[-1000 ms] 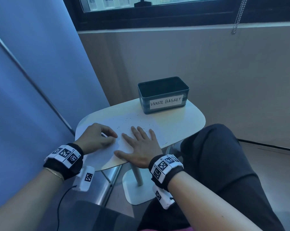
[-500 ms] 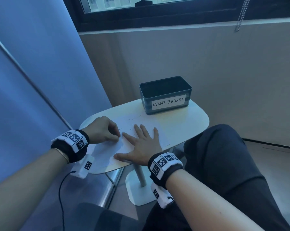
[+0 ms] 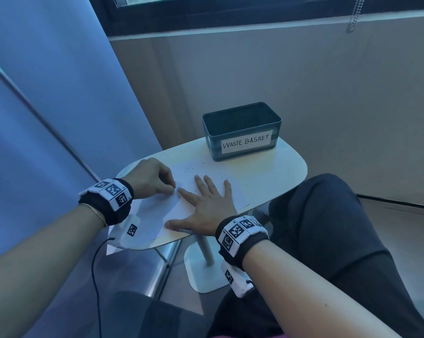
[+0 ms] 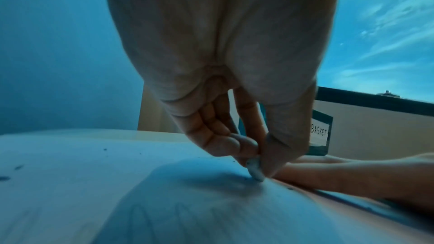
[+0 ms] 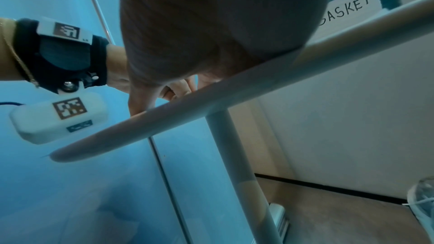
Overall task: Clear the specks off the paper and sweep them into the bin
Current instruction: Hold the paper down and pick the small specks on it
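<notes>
Many dark specks (image 3: pixel 190 170), smooth paper (image 3: pixel 154 211)

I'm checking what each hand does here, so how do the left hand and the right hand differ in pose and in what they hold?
The left hand has its fingers curled, pinching a small white eraser against the paper; the right hand lies flat with fingers spread and holds nothing. The left hand works on its fingertips, the right presses palm-down. Both rest on the same paper.

white paper (image 3: pixel 157 211) with dark specks (image 3: pixel 189 170); dark teal bin (image 3: pixel 241 131).
</notes>
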